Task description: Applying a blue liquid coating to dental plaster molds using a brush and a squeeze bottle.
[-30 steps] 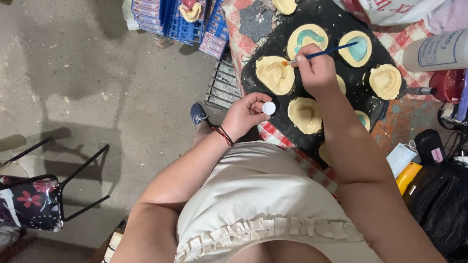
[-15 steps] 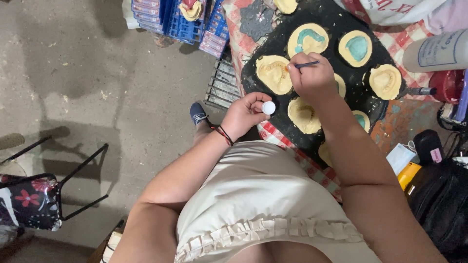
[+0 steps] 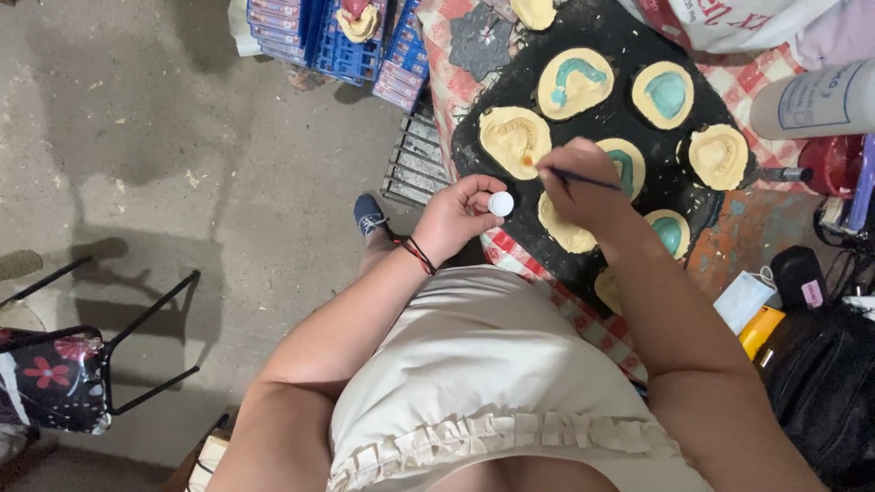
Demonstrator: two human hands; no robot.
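Note:
A black tray (image 3: 638,27) lies on a red checked cloth and carries several round yellow moulds, some filled with teal. My right hand (image 3: 583,187) grips a thin paintbrush (image 3: 583,179); its tip touches the yellow mould (image 3: 510,137) at the tray's left, where an orange dab shows. My left hand (image 3: 460,214) hovers just left of the tray's edge with a small white cap (image 3: 500,203) pinched in its fingertips. A red and black band circles the left wrist.
Blue crates (image 3: 319,32) stand on the concrete floor at the top. A black-framed chair with a floral seat (image 3: 55,374) is at the lower left. A white bottle (image 3: 816,100), a face mask (image 3: 743,299) and a black bag (image 3: 820,383) crowd the right side.
My right hand has drawn the brush down and to the left, from the teal-filled moulds to the plain yellow mould at the tray's left. The left hand has stayed put with the cap.

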